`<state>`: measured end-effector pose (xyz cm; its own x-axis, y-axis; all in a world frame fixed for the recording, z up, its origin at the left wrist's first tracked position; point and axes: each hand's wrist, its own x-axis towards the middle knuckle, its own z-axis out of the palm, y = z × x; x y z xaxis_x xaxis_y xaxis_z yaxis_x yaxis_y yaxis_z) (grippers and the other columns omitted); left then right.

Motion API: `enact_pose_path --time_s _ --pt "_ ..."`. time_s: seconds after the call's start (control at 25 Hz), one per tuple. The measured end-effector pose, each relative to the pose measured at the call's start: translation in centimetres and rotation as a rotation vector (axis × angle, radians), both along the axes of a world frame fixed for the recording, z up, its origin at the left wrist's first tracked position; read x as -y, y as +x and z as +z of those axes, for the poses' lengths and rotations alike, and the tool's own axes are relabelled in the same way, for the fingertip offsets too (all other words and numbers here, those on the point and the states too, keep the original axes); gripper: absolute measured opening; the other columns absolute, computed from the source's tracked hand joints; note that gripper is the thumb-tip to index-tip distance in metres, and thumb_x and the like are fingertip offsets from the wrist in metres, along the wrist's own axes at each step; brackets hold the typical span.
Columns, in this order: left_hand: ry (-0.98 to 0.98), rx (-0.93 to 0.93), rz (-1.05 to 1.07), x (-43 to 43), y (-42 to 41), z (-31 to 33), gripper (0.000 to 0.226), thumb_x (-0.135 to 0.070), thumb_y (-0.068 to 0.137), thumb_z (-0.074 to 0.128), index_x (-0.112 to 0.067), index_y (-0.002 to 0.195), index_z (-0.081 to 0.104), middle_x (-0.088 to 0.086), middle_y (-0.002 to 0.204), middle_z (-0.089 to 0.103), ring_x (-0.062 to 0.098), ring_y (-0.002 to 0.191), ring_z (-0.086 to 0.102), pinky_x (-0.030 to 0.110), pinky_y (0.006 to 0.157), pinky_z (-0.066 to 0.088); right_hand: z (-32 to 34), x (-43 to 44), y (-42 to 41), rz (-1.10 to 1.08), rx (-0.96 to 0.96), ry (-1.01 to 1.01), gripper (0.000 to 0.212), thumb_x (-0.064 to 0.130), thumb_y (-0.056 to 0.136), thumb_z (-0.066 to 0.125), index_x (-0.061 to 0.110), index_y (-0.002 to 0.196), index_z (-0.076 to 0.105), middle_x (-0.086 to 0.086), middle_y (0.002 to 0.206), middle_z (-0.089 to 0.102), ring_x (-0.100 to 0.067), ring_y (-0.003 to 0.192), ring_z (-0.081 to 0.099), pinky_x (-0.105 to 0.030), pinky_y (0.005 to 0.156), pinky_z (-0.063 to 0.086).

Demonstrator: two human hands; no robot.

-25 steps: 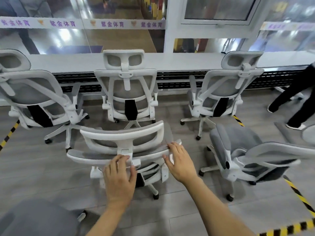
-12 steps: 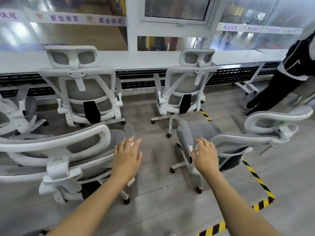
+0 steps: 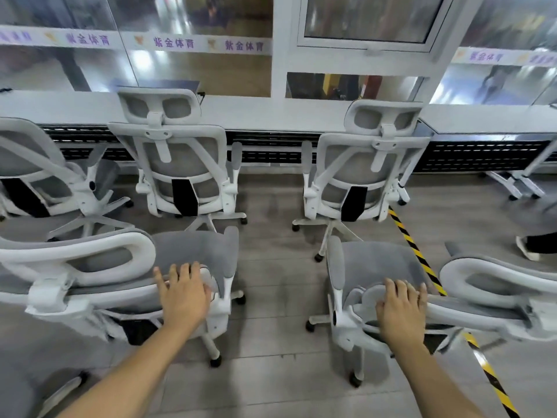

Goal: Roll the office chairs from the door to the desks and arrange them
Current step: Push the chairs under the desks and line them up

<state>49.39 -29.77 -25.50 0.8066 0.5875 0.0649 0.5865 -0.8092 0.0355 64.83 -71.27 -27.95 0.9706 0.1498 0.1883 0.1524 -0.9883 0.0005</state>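
Observation:
Two white-framed grey mesh office chairs stand close in front of me, side by side. My left hand (image 3: 184, 294) rests flat on the backrest edge of the left near chair (image 3: 193, 251), fingers together. My right hand (image 3: 399, 309) lies on the backrest top of the right near chair (image 3: 376, 260), fingers curled over the frame. Beyond them, three more chairs face the long white desk (image 3: 271, 113): one at far left (image 3: 45, 182), one in the middle (image 3: 177, 164) and one at right (image 3: 361, 170).
A yellow-black tape line (image 3: 422, 260) runs across the grey floor on the right. A person's shoe and dark trouser leg (image 3: 533, 245) show at the right edge. White desk legs (image 3: 512, 185) stand at the far right. Glass windows rise behind the desk.
The view swung left again. My left hand settled on the left chair's backrest edge and my right hand moved onto the right chair's backrest. The person on the right stepped mostly out of view.

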Motion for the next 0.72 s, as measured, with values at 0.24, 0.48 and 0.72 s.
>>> enact_pose_path --time_s 0.24,0.48,0.72 --pt "-0.068 0.044 -0.053 2.8 5.3 1.3 0.037 -0.028 0.084 0.063 -0.014 0.118 0.061 0.008 0.121 0.063 0.033 0.121 0.054 0.062 0.114 0.023 1.6 -2.9 3.2 0.021 -0.072 0.113 0.046 0.025 0.083 0.072 0.012 0.126 0.061 -0.011 0.122 0.066 -0.033 0.118 0.06 -0.054 0.118 0.029" --pt "-0.103 0.265 -0.253 3.3 15.1 3.5 0.036 -0.027 0.086 0.062 -0.018 0.121 0.06 0.002 0.123 0.061 0.028 0.117 0.056 0.051 0.11 0.035 4.9 -10.2 13.2 0.117 -0.027 0.255 0.048 0.022 0.088 0.062 0.012 0.134 0.055 -0.01 0.133 0.059 -0.032 0.127 0.052 -0.048 0.119 0.029" --pt "-0.171 0.356 -0.236 -4.1 29.3 4.1 0.035 -0.026 0.087 0.063 -0.02 0.122 0.061 0.002 0.121 0.063 0.032 0.109 0.058 0.047 0.097 0.043 7.6 -19.7 27.5 0.204 0.016 0.303 0.045 0.018 0.085 0.066 0.01 0.129 0.059 -0.012 0.129 0.061 -0.037 0.12 0.054 -0.051 0.109 0.039"
